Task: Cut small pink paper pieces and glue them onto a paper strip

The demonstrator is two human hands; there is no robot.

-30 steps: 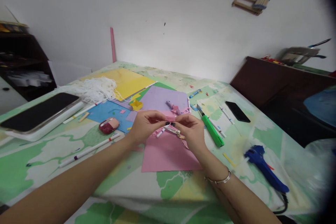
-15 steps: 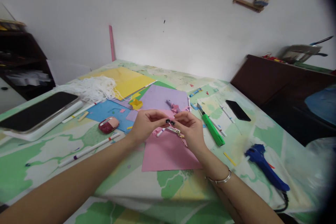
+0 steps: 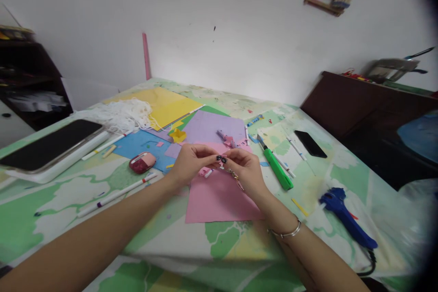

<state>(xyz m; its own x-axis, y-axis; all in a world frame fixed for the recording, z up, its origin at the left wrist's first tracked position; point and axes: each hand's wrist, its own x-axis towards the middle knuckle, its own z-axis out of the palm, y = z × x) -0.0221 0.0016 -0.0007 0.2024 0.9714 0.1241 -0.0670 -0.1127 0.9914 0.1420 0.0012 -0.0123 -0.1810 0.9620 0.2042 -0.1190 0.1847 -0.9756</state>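
My left hand (image 3: 195,162) and my right hand (image 3: 245,167) meet at the thumbs over a pink sheet (image 3: 222,203). Both are closed, pinching a small pink paper piece (image 3: 224,155) that the fingers mostly cover. Under my right hand lies a pair of scissors (image 3: 240,185), its gold-coloured handle showing at the palm's edge. Close behind the fingers is a purple rolled piece with pink curled paper (image 3: 228,140). Another pink curled piece on a white stick (image 3: 205,172) sits just below my left fingers.
A green utility knife (image 3: 278,169), blade out, lies to the right, with a blue glue gun (image 3: 347,219) nearer the edge. A black phone (image 3: 310,143) is behind them. At left are a red earphone case (image 3: 142,163), white yarn (image 3: 119,114), a large device (image 3: 51,143) and several markers.
My right fingers have curled in slightly and the thumbs have shifted a little against each other. Less of the scissors shows. Everything else on the table stays where it was.
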